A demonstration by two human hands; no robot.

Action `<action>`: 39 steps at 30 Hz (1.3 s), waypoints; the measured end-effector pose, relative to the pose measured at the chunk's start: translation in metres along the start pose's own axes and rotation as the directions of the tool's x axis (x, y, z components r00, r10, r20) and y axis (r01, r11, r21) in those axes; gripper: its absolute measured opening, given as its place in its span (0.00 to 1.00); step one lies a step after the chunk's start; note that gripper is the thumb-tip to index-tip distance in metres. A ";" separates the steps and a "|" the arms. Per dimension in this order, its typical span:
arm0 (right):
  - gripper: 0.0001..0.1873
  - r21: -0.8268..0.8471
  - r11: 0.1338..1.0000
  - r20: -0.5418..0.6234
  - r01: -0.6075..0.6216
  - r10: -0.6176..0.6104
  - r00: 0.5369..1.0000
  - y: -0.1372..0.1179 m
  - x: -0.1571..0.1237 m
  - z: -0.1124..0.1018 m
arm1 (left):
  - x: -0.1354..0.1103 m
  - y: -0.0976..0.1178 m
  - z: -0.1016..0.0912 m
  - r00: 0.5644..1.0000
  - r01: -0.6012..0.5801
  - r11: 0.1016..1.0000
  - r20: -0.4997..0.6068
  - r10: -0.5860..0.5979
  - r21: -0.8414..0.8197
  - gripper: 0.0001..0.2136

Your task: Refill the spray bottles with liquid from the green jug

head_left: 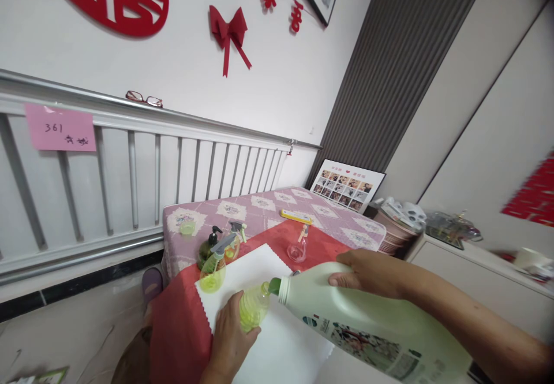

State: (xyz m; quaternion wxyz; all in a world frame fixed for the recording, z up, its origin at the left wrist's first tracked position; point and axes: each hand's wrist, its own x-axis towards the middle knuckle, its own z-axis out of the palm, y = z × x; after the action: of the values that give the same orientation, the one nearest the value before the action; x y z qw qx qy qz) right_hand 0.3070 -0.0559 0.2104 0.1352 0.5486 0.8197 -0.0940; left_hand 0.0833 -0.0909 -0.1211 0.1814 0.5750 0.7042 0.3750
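My left hand (pixel 231 335) is wrapped around a small clear bottle (pixel 254 308) with yellow-green liquid in it, tilted over the white mat (pixel 281 346). A large pale-green detergent jug (pixel 363 323) lies tipped in my right hand (pixel 361 271), which grips it at the top. The jug's green spout meets the small bottle's open mouth. Left of the mat stand a spray bottle (pixel 213 271) with yellow-green liquid, a dark pump bottle (pixel 208 251) and another sprayer (pixel 236 239) partly behind them. A small clear spray bottle (pixel 297 250) stands on the red cloth (pixel 270 239).
A yellow-and-white box (pixel 296 217) and a pale green lid (pixel 187 228) lie on the patterned tablecloth (pixel 255 204). A photo board (pixel 346 185) leans at the table's far end. A radiator (pixel 173 159) runs along the wall; a cabinet (pixel 476 268) is at right.
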 end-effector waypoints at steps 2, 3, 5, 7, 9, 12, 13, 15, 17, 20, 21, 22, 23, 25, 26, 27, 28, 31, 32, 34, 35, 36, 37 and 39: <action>0.28 -0.004 1.000 -0.005 -0.001 0.001 1.000 -0.001 0.000 0.000 | 0.000 -0.001 0.001 1.000 -0.001 1.000 -0.005 0.001 -0.002 0.36; 0.28 -0.004 1.000 -0.006 -0.002 0.002 1.000 -0.002 0.000 0.000 | 0.000 -0.001 0.002 1.000 -0.002 1.000 -0.005 0.002 -0.004 0.36; 0.28 0.003 1.000 -0.003 -0.002 0.002 1.000 -0.002 0.000 -0.001 | 0.000 -0.002 0.002 1.000 -0.005 1.000 -0.008 0.005 -0.008 0.36; 0.27 0.012 1.000 -0.004 0.000 0.000 1.000 -0.003 0.001 -0.001 | 0.000 -0.002 0.002 1.000 -0.007 1.000 -0.012 0.007 -0.017 0.37; 0.27 0.011 1.000 -0.002 -0.003 0.003 1.000 -0.002 0.001 -0.001 | 0.000 -0.002 0.002 1.000 -0.012 1.000 -0.013 0.012 -0.027 0.37; 0.28 0.002 1.000 0.008 -0.004 0.004 1.000 -0.002 0.000 -0.001 | 0.000 -0.002 0.001 1.000 -0.014 0.999 -0.011 0.013 -0.030 0.36; 0.28 0.002 1.000 0.009 -0.003 0.003 1.000 -0.002 0.000 -0.001 | 0.000 -0.002 0.001 1.000 -0.010 1.000 -0.010 0.009 -0.027 0.36; 0.28 0.005 1.000 0.005 0.001 -0.001 1.000 -0.001 0.001 0.000 | 0.000 -0.001 0.001 1.000 -0.001 1.000 -0.008 0.001 -0.022 0.36; 0.28 0.006 1.000 0.006 -0.007 0.007 1.000 -0.002 0.001 0.000 | 0.000 -0.001 0.000 1.000 0.003 1.000 -0.003 -0.003 -0.018 0.36; 0.27 0.002 1.000 0.001 -0.021 0.021 1.000 -0.002 0.001 0.000 | 0.000 -0.001 0.000 1.000 0.000 1.000 0.007 0.000 -0.012 0.36; 0.27 0.001 1.000 -0.003 -0.021 0.021 1.000 -0.002 0.001 0.000 | 0.000 -0.001 0.000 1.000 0.002 1.000 0.010 -0.001 -0.010 0.36; 0.27 0.000 1.000 -0.007 -0.019 0.019 1.000 -0.002 0.001 0.000 | 0.000 -0.001 0.000 1.000 0.002 1.000 0.011 -0.002 -0.008 0.36; 0.27 0.002 1.000 -0.009 -0.015 0.015 1.000 -0.001 0.000 0.000 | 0.000 -0.001 0.001 1.000 0.002 1.000 0.010 -0.002 -0.008 0.36; 0.28 0.007 1.000 -0.004 -0.011 0.011 1.000 0.000 0.000 0.000 | 0.000 -0.002 0.002 1.000 0.001 1.000 0.002 -0.001 -0.007 0.36; 0.28 0.011 1.000 -0.002 -0.011 0.011 1.000 0.000 0.000 0.000 | 0.000 -0.002 0.003 1.000 -0.002 1.000 -0.002 0.002 -0.006 0.36; 0.28 0.013 1.000 0.000 -0.010 0.010 1.000 0.001 0.001 0.000 | 0.000 -0.003 0.003 1.000 -0.006 1.000 -0.006 0.006 -0.005 0.36; 0.28 0.012 1.000 -0.003 -0.008 0.008 1.000 0.001 0.001 0.001 | 0.000 -0.003 0.004 1.000 -0.010 1.000 -0.008 0.010 -0.004 0.36; 0.27 0.010 1.000 -0.004 -0.001 0.001 1.000 0.000 0.000 0.000 | 0.000 -0.004 0.004 1.000 -0.016 1.000 -0.006 0.016 0.002 0.37; 0.27 0.009 1.000 -0.003 -0.001 0.001 1.000 0.000 0.000 0.000 | 0.000 -0.004 0.004 1.000 -0.015 1.000 -0.005 0.015 0.004 0.37; 0.28 0.009 1.000 -0.003 -0.005 0.005 1.000 -0.001 0.000 -0.001 | 0.000 -0.004 0.003 1.000 -0.015 1.000 -0.004 0.015 0.012 0.36; 0.28 0.008 1.000 -0.004 -0.005 0.006 1.000 -0.001 0.000 -0.001 | 0.000 -0.003 0.003 1.000 -0.015 1.000 -0.003 0.015 0.016 0.36; 0.28 0.007 1.000 -0.006 -0.006 0.006 1.000 -0.001 -0.001 -0.001 | 0.000 -0.003 0.002 1.000 -0.015 1.000 -0.002 0.015 0.019 0.36; 0.28 0.008 1.000 -0.005 -0.004 0.004 1.000 -0.001 0.000 -0.001 | 0.000 -0.002 0.002 1.000 -0.015 1.000 -0.002 0.015 0.021 0.35; 0.28 0.008 1.000 -0.005 -0.005 0.005 1.000 -0.001 0.000 0.000 | -0.001 -0.001 0.001 1.000 -0.012 1.000 -0.001 0.012 0.019 0.35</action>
State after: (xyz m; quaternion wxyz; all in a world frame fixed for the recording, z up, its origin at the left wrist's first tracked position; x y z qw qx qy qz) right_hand 0.3064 -0.0564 0.2107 0.1312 0.5513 0.8183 -0.0956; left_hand 0.0835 -0.0914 -0.1231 0.1732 0.5809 0.7043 0.3696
